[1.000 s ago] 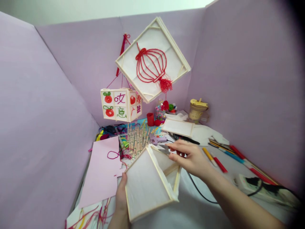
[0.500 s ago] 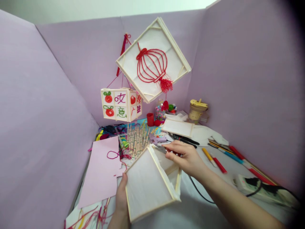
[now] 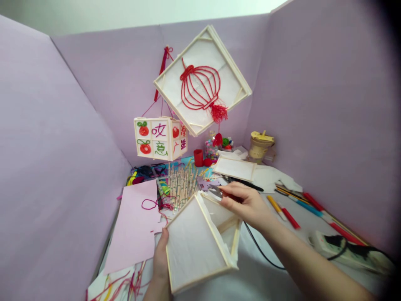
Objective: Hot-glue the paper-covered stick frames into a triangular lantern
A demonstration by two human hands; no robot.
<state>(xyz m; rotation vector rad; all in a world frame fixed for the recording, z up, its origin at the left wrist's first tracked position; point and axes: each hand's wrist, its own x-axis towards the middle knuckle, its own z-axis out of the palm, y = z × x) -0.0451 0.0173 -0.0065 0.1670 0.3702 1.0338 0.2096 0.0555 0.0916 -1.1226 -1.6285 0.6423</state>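
Observation:
My left hand point(image 3: 161, 255) grips the left edge of a wooden-framed white paper box point(image 3: 197, 246), thumb on its side and the other fingers hidden behind. The box is tilted; its right part shows bare sticks and loose white paper along an edge. In my right hand point(image 3: 247, 205) is a small knife point(image 3: 216, 191) with a metal blade and a reddish handle, mostly covered by my fingers. Its blade points left, just above the box's top corner. A strip of white paper is near the blade; whether they touch I cannot tell.
Behind the box lie a bundle of patterned paper sticks point(image 3: 181, 184), a purple glue gun point(image 3: 206, 183) and black-handled pliers point(image 3: 242, 182). Pink paper point(image 3: 134, 225) lies left, markers point(image 3: 290, 218) and a power strip point(image 3: 351, 251) right. A lantern point(image 3: 159, 138) and a diamond frame point(image 3: 203, 83) hang above.
My right hand has drawn slightly right and up with the knife, moving the blade off the paper edge at the corner. The box has barely shifted in my left hand.

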